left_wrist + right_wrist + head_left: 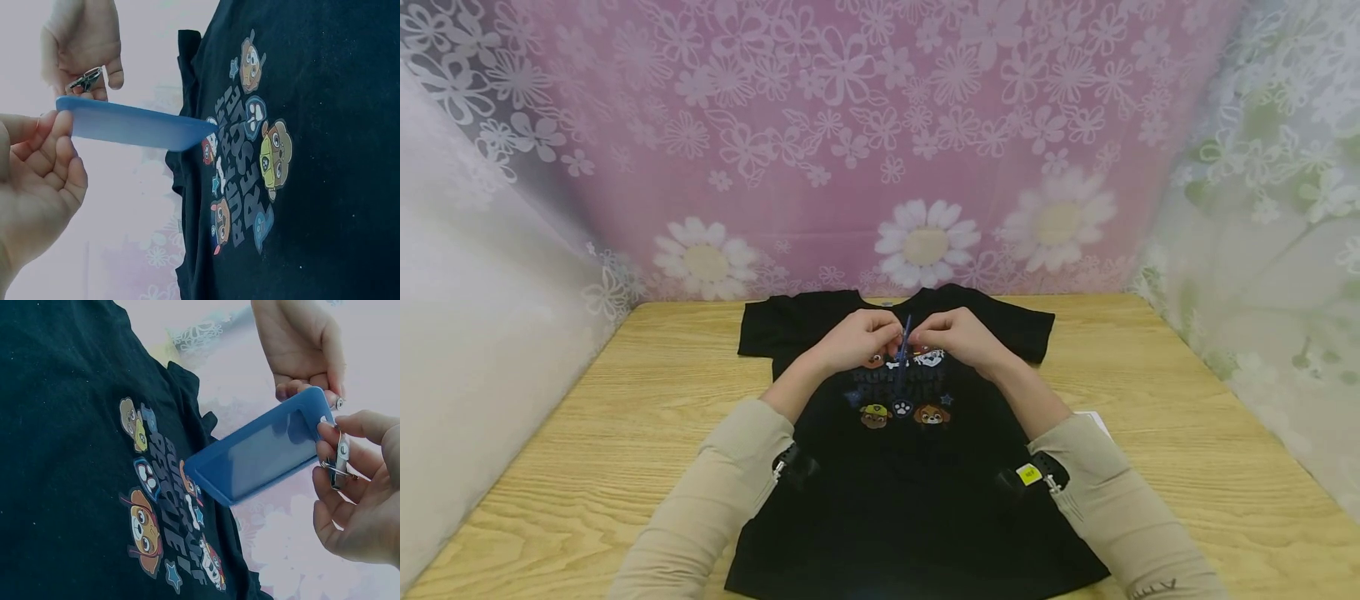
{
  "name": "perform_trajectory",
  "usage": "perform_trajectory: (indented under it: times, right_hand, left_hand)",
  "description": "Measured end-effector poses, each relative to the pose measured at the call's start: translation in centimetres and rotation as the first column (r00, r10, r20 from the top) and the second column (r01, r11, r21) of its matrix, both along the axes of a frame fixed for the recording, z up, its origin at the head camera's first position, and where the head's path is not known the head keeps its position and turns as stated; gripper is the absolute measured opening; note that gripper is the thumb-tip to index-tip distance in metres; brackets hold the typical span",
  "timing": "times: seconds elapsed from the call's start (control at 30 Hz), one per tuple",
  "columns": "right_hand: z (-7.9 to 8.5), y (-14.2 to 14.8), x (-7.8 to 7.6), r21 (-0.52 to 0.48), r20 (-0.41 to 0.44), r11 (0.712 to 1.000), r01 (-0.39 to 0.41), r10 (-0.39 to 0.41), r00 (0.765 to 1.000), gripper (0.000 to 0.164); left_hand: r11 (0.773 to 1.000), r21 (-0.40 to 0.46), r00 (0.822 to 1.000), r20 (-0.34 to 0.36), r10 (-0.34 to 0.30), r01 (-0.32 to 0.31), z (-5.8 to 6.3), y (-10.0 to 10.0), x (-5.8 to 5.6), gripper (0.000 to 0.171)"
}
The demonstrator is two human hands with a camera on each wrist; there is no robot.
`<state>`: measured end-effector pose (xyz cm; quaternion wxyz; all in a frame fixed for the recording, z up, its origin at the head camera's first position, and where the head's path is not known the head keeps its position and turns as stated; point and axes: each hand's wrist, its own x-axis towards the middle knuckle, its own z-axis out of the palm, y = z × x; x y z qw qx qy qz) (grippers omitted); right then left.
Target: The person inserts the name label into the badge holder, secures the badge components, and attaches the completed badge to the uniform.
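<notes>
Blue card holder (259,456), 1 pc.: was held tilted over blk. T-shirt (917,500). L. hand (859,340): thumb & fingertips pinched holder's end. R. hand (961,335): fingers narrow, gripped metal clip (340,459) w/ thumb.

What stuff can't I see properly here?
Head view: flat white thing, partly hidden by the right beige cloth sleeve.
Head view: marks on the small yellow square label, too small to read.
Right wrist view: left hand, partly behind the blue plastic card holder.
</notes>
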<state>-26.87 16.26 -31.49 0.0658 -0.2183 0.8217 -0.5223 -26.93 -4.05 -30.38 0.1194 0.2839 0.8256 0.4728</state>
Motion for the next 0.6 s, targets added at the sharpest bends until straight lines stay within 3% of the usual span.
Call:
perform_trajectory:
  times: [0.33, 0.6]
  right_hand:
    - [0.01, -0.32, 0.34, 0.017, 0.001, 0.999, 0.04, -0.04, 0.999, 0.026]
    - [0.24, -0.38, 0.43, 0.036, -0.034, 0.999, 0.03, -0.029, 0.999, 0.024]
  left_hand:
    - [0.986, -0.125, 0.991, -0.098, 0.096, -0.108, 0.02, 0.72, 0.39, 0.036]
    - [0.967, -0.185, 0.978, -0.147, 0.147, -0.173, 0.3, 0.86, 0.33, 0.029]
